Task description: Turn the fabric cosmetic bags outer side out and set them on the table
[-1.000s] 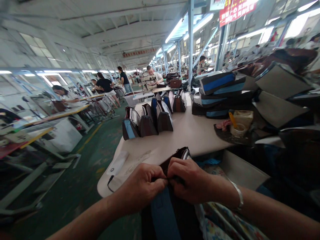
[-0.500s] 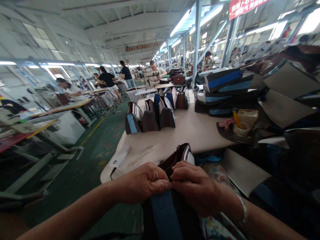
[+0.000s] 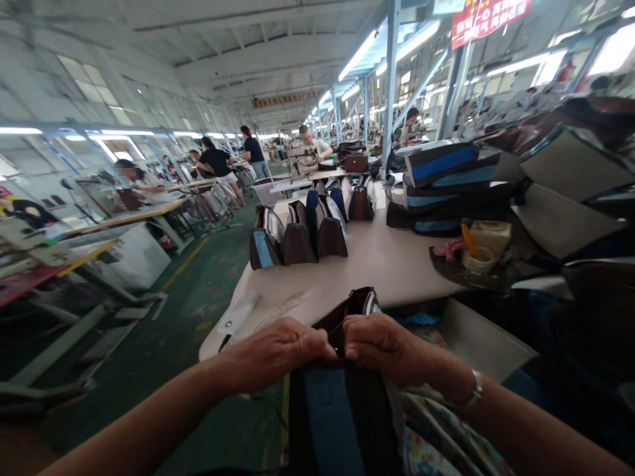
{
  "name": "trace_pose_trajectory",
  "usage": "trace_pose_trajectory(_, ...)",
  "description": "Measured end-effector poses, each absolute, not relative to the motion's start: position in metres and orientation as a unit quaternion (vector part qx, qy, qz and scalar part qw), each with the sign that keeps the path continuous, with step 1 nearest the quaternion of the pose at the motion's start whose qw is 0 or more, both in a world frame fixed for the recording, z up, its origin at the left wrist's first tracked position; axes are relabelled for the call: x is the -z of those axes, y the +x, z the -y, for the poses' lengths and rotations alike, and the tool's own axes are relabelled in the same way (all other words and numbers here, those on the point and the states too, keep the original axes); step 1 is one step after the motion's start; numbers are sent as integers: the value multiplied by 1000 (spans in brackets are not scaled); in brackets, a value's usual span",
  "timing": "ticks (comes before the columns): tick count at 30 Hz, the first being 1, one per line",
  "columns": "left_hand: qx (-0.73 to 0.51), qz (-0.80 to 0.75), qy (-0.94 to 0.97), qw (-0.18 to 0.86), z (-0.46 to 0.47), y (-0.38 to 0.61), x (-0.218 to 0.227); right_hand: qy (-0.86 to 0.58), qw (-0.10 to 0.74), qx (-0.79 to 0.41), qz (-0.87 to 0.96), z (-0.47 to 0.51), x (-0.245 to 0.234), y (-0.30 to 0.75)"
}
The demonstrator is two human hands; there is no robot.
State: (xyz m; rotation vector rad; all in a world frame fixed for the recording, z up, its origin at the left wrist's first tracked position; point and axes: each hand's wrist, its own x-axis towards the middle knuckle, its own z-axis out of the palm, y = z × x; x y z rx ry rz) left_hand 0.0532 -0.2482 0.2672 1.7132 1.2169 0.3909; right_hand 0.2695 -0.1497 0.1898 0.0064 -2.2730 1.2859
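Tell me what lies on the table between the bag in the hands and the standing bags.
Head view: mostly bare table; only a flat pale strip near its left edge lies between the held bag and the standing bags.

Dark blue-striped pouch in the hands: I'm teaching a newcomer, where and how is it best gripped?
Probably by its top rim, from above: the dark fabric pouch with a blue stripe sits mouth up, and the left hand and right hand pinch that edge either side of the stripe.

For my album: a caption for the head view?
Left hand and right hand grip a dark, blue striped bag by a table of bags.
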Motion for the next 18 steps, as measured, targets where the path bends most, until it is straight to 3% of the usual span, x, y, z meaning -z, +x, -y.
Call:
trace_pose_trajectory(5,-122,-531,719,431,248,43,-275,-35,161,-611,775,146,-199,274)
trace_pose_trajectory(10,-83,-512,744,421,248,45,-277,-46,84,-583,806,148,-223,265)
trace_pose_trajectory(18,-201,-473,784,348,260,45,-267,-68,105,-560,819,145,-213,259)
